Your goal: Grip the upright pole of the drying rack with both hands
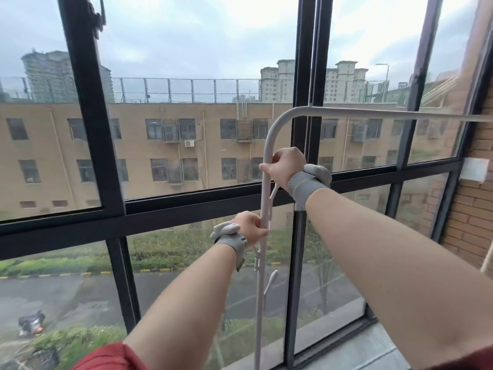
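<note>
Both hands gripped the upright white pole of a rack [262,198] standing just before the window [93,129]. The right hand [284,168] curled around it higher up, the left hand [250,227] wrapped around it lower down.

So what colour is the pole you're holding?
White, or very pale grey: the pole, seen in the head view, gripped by both hands.

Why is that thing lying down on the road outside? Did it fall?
It looks that way. Through the window, a scooter lies tipped on its side at the road's edge, low on the left. It is too blurry to tell more. Indoors, both hands grip the white rack, which stands upright.
</note>
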Action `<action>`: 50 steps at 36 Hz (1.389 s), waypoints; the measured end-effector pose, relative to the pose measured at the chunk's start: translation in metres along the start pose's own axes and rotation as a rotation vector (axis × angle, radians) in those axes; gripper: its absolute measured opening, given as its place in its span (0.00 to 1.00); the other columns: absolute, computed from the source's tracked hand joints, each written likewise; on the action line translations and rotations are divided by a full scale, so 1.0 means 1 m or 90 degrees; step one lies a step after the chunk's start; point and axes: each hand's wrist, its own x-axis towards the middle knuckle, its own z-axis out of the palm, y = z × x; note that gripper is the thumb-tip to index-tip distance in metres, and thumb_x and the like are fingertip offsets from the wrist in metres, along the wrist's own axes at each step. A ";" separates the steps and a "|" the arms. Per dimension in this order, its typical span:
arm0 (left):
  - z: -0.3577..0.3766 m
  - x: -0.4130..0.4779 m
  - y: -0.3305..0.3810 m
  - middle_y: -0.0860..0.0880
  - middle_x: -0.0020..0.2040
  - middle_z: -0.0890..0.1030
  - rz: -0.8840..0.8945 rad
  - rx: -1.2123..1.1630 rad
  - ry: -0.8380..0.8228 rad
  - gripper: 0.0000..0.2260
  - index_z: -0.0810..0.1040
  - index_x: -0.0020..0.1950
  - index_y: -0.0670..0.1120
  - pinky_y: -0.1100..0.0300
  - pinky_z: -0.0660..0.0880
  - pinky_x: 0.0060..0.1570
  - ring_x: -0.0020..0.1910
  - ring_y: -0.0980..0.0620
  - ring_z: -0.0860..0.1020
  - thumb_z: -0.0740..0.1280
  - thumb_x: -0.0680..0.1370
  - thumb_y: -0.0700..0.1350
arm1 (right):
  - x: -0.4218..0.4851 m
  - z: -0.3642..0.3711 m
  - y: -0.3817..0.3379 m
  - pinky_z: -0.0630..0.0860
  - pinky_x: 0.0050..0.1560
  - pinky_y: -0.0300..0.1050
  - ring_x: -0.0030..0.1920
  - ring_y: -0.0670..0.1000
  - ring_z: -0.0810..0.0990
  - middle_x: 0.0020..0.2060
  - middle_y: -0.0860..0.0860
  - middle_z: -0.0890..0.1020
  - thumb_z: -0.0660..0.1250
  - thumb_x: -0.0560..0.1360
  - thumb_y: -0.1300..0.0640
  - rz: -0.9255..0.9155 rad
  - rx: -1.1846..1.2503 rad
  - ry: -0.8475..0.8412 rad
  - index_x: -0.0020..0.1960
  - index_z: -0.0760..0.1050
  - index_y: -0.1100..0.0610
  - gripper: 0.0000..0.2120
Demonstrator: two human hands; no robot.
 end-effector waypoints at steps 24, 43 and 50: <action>-0.008 0.044 -0.049 0.50 0.47 0.86 0.023 0.000 -0.036 0.07 0.86 0.50 0.46 0.62 0.78 0.44 0.44 0.53 0.83 0.72 0.73 0.44 | 0.035 0.052 -0.004 0.76 0.46 0.43 0.42 0.52 0.79 0.38 0.49 0.80 0.71 0.72 0.52 0.010 -0.019 -0.002 0.48 0.81 0.57 0.10; -0.006 0.039 -0.042 0.49 0.47 0.85 0.015 0.008 -0.043 0.08 0.85 0.51 0.45 0.64 0.75 0.42 0.40 0.55 0.79 0.73 0.74 0.45 | 0.030 0.044 0.003 0.75 0.48 0.44 0.45 0.52 0.79 0.41 0.50 0.81 0.73 0.70 0.50 0.020 0.013 -0.036 0.47 0.78 0.56 0.11; -0.013 0.044 -0.039 0.50 0.39 0.84 0.004 -0.032 -0.040 0.11 0.85 0.43 0.44 0.61 0.77 0.38 0.39 0.54 0.80 0.74 0.72 0.52 | 0.031 0.033 0.007 0.78 0.51 0.47 0.47 0.52 0.80 0.42 0.50 0.82 0.73 0.69 0.49 0.034 0.038 -0.041 0.48 0.80 0.56 0.13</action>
